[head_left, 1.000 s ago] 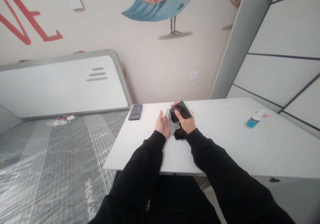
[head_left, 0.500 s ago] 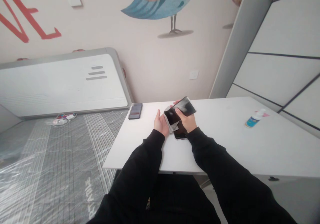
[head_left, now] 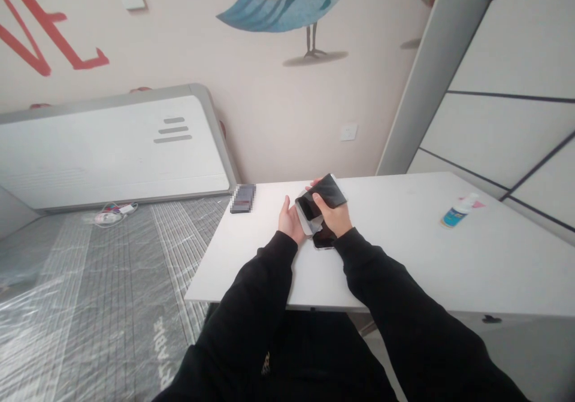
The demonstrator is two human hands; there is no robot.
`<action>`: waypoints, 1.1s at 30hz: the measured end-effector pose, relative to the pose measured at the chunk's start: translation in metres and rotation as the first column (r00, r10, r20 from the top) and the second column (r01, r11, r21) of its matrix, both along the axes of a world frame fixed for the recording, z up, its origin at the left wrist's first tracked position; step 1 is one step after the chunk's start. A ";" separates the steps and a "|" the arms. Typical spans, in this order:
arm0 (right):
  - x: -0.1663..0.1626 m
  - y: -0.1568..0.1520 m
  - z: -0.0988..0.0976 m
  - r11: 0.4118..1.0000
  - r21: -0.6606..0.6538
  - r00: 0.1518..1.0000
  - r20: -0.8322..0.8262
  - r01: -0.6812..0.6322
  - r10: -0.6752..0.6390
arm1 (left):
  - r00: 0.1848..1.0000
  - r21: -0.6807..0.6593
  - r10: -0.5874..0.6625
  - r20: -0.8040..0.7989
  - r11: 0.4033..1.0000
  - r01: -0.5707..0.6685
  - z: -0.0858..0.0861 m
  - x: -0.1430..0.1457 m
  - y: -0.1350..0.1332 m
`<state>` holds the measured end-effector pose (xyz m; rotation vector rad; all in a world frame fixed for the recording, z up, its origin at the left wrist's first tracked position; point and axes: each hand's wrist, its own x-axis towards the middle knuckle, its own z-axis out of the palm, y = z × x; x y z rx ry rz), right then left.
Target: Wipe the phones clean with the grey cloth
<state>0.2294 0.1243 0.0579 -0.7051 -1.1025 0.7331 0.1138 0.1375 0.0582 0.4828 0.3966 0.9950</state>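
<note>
My right hand (head_left: 338, 217) grips a dark smartphone (head_left: 331, 192) above the table, its thumb across the glossy screen. A light grey cloth (head_left: 308, 223) lies against the phone's left end. My left hand (head_left: 291, 222) has that cloth on its palm, thumb sticking up and fingers mostly hidden beneath the cloth. On the table under both hands rests another dark phone (head_left: 324, 239), partly covered by the cloth and my right hand.
A dark, pixelated flat object (head_left: 243, 199) lies at the white table's (head_left: 404, 240) back left corner. To the right, a white spray bottle with a blue label (head_left: 456, 215) lies near a pink piece (head_left: 478, 204). A wall stands behind; plastic-covered striped bedding (head_left: 112, 288) is at left.
The phone in my right hand has shifted slightly left and down over the cloth, and its screen reflection has changed. My left hand has barely moved.
</note>
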 end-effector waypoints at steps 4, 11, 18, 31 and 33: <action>0.001 0.002 -0.002 1.000 0.015 1.000 -0.002 0.024 -0.024 | 1.000 0.002 0.007 -0.002 1.000 -0.007 0.000 0.000 0.000; 0.002 0.003 -0.004 0.999 0.004 0.999 0.038 0.039 -0.039 | 1.000 0.010 0.024 0.006 1.000 -0.024 -0.001 -0.002 0.003; 0.001 0.000 -0.001 0.999 -0.022 0.999 0.010 0.049 -0.049 | 1.000 0.009 0.017 0.005 1.000 -0.017 -0.001 -0.003 0.004; -0.001 0.002 0.001 0.998 -0.017 0.996 -0.061 0.059 -0.060 | 1.000 0.033 -0.009 0.004 0.999 0.009 -0.002 -0.003 0.004; -0.001 0.002 0.001 0.996 -0.008 0.994 -0.072 0.085 -0.085 | 0.999 0.051 -0.016 -0.028 0.999 0.017 -0.003 -0.003 0.005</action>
